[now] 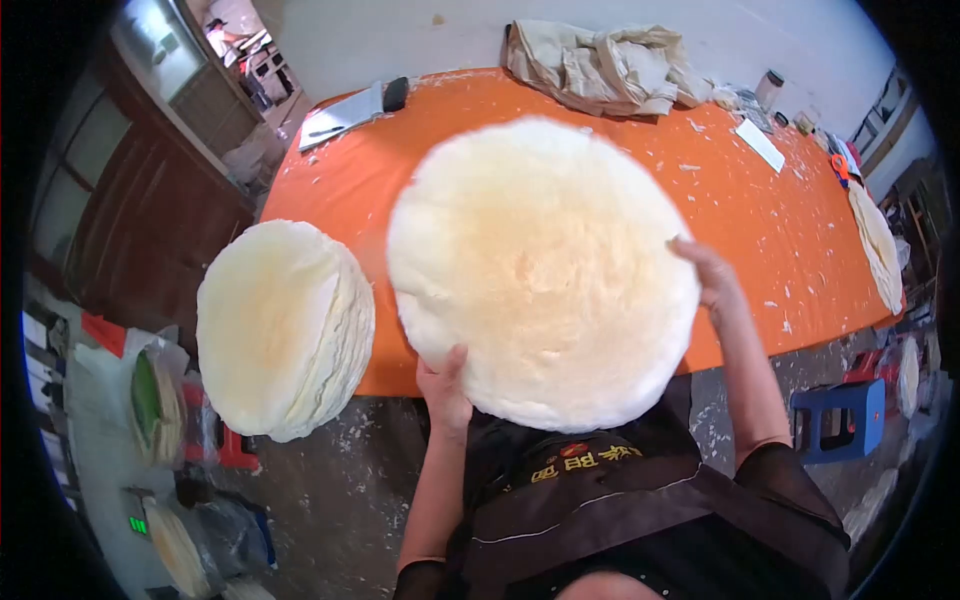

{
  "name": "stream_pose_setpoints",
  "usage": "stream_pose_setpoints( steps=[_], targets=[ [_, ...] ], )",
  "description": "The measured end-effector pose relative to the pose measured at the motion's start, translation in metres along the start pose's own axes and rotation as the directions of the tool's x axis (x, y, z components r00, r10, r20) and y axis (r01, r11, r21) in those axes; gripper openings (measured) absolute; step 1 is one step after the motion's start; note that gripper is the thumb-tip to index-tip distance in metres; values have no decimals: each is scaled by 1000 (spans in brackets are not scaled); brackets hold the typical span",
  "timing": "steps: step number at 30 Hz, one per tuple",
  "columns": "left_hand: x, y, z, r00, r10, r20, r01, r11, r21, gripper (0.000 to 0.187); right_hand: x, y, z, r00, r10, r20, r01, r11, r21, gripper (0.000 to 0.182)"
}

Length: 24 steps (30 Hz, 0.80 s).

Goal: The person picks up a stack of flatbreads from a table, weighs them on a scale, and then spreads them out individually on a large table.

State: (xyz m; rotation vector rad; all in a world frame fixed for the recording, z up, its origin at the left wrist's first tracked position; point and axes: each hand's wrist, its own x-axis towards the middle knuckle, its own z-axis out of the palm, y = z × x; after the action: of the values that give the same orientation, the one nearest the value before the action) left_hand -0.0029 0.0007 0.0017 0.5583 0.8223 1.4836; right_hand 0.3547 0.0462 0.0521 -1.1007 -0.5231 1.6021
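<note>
A large, round, cream-coloured sheet (545, 275) with a tan middle and soft, uneven edges is held up in front of me, tilted over the orange table. My left hand (446, 392) grips its lower left rim, thumb on the face and fingers hidden behind. At the right rim, my right hand (705, 270) is closed on the edge, its fingers partly behind the sheet. To the left stands a thick stack of similar round sheets (270, 325) at the table's edge, their layered rims showing on the right side.
The orange table (770, 240) is strewn with white flakes. At its back lie a notebook (345, 115) with a pen, a bundled cream cloth (605, 65), a white card (760, 145) and a jar (769, 90). Orange-handled scissors (840, 170) lie at right; a blue stool (838, 420) stands below.
</note>
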Motion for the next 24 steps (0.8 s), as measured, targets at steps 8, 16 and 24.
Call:
stream_pose_setpoints(
  steps=[8,16,24],
  targets=[
    [53,-62,-36,998,-44,-38,58,775,629,40,41,60,-50,899,-215,-382,44,912,-408,41],
    [59,-51,-33,986,-158,-51,161,834,527,39,39,51,-40,926,-223,-306,35,855,-517,45],
    [67,-38,-33,923,-385,23,371,902,220,43,-4,71,-54,908,-269,-320,159,930,-331,59]
  ],
)
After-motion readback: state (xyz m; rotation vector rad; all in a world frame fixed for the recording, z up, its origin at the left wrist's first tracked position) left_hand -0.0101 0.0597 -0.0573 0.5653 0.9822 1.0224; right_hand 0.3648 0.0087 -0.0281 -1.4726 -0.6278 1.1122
